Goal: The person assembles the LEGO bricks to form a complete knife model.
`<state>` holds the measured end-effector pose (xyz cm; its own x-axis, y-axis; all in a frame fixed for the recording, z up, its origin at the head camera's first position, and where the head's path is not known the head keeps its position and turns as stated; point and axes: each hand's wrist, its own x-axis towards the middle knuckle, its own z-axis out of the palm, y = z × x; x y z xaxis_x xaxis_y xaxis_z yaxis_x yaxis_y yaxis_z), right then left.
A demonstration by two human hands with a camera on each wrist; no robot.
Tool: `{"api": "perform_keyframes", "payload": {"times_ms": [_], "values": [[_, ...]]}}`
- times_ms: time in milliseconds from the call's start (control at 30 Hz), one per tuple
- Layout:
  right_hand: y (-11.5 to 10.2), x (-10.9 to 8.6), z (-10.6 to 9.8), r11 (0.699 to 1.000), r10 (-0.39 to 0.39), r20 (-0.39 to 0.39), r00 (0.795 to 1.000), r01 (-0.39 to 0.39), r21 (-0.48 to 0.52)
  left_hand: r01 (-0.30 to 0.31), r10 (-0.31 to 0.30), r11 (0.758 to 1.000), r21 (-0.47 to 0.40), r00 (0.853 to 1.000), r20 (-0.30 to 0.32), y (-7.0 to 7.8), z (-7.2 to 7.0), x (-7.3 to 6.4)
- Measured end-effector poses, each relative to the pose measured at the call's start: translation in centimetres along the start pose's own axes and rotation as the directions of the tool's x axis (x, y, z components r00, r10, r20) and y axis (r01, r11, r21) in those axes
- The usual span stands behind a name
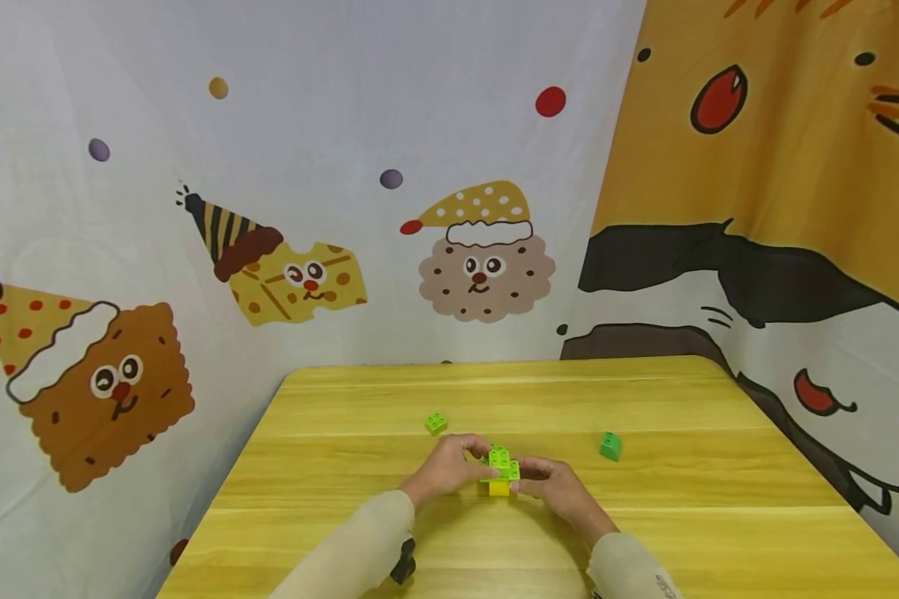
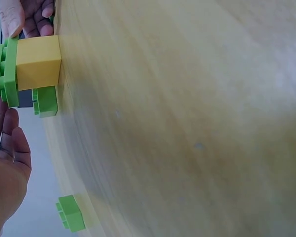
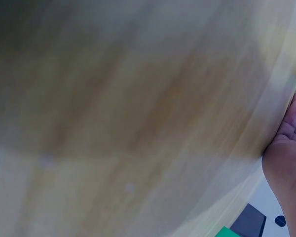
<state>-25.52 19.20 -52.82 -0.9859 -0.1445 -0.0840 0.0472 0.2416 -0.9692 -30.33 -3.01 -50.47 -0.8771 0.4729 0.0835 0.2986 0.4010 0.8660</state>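
Pale sleeves (image 1: 355, 545) lie nearest, at seven and five o'clock. My left hand (image 1: 449, 467) pinches the upper green brick (image 1: 499, 457); my right hand (image 1: 559, 487), fingers narrowed, grips the wide green piece (image 1: 509, 472) at its three o'clock edge. Stacked, both pieces already top the yellow block (image 1: 499, 490) between my hands. Not yet joined, a lime brick (image 1: 436, 423) lies toward ten o'clock, a dark green brick (image 1: 610, 447) toward two; a farther green brick (image 2: 48, 101) shows behind the yellow block, joined or not I can't tell.

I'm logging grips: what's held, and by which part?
The brick stack: left hand and right hand hold its light green part from opposite sides.
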Motion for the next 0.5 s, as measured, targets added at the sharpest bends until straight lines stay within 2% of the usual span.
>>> {"api": "perform_keyframes", "payload": {"times_ms": [300,500], "values": [[0.02,0.2,0.03,1.0,0.002,-0.006,1.0,-0.002,-0.001,0.01,-0.01,1.0,0.018,1.0,-0.001,-0.03,-0.07,-0.16],[0.24,0.18,-0.01,1.0,0.004,-0.002,1.0,-0.004,-0.012,-0.022,0.022,0.999,0.023,1.0,0.005,-0.05,0.04,-0.34]]}}
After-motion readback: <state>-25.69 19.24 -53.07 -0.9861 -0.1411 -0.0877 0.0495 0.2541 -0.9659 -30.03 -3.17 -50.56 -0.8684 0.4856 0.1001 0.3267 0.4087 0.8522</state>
